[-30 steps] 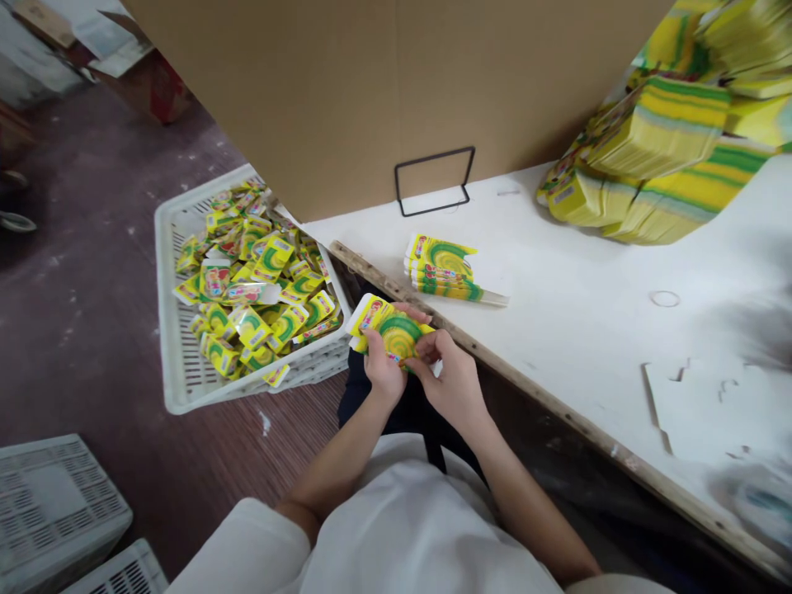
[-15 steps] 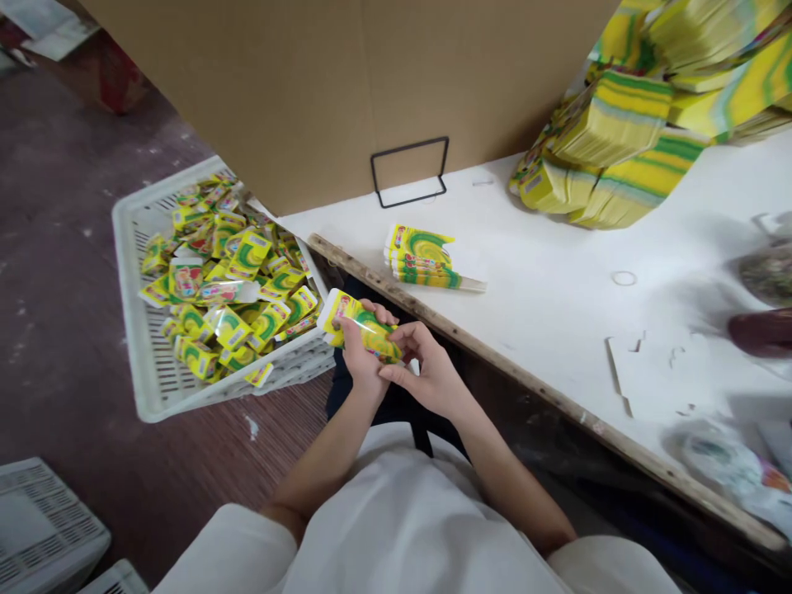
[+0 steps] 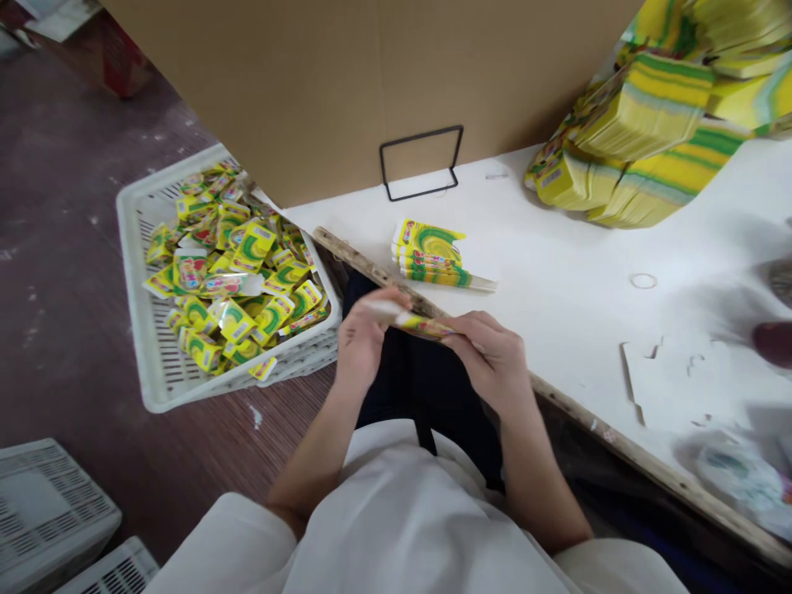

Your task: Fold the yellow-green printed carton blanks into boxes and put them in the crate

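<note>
Between both hands, in front of my body, is a small yellow-green printed carton [image 3: 426,327], turned edge-on with a white flap at its left end. My left hand [image 3: 364,334] is closed on the flap end. The fingers of my right hand [image 3: 486,351] pinch the other end. Just beyond, on the white table [image 3: 557,305], lies a small fanned stack of flat cartons [image 3: 433,254]. To the left, a white plastic basket [image 3: 148,363] holds many folded cartons [image 3: 247,285] of the same print.
A large cardboard box [image 3: 322,91] stands at the back, with a black wire stand [image 3: 421,163] before it. Bundled flat cartons [image 3: 643,148] are piled at the right rear. A rubber band [image 3: 643,281] and a plastic bag [image 3: 736,474] lie on the table. Grey crates [image 3: 55,503] sit lower left.
The carton has turned from showing its broad face to edge-on. My right hand has moved right to the carton's far end, and my left hand now grips the white flap end.
</note>
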`<act>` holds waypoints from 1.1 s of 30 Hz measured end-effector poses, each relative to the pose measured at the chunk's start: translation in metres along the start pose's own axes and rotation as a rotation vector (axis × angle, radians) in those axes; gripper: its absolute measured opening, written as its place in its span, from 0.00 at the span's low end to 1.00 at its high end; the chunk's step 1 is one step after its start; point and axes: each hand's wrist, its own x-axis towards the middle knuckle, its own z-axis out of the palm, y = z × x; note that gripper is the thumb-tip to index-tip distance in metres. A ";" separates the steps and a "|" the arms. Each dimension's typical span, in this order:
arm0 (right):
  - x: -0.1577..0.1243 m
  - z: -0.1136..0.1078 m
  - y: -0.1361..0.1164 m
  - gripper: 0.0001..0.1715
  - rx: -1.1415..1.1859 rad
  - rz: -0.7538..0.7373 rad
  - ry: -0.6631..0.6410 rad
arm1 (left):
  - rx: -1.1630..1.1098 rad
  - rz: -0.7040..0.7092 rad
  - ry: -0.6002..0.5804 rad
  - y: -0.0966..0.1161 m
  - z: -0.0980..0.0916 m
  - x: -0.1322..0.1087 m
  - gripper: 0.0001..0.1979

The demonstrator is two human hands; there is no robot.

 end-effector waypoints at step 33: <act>-0.012 0.030 0.016 0.40 0.534 0.222 -0.193 | 0.943 0.149 -0.543 -0.005 0.003 -0.025 0.37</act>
